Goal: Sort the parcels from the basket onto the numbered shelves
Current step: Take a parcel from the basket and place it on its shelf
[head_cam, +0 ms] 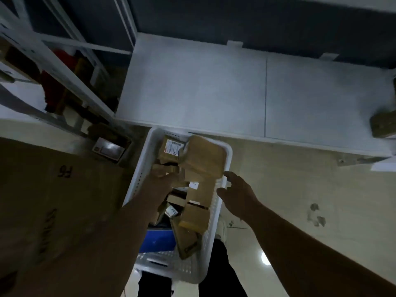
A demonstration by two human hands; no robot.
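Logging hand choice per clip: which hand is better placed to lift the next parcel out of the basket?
Left, probably. The left hand is already inside the white basket, fingers on the small brown parcels. The right hand hovers open at the basket's right rim, holding nothing.

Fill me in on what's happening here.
A person is reaching into a white basket piled with brown parcels. The left hand is down among the parcels; whether it grips one is unclear. The right hand hovers open at the basket's right rim. The white shelf beyond is mostly bare.
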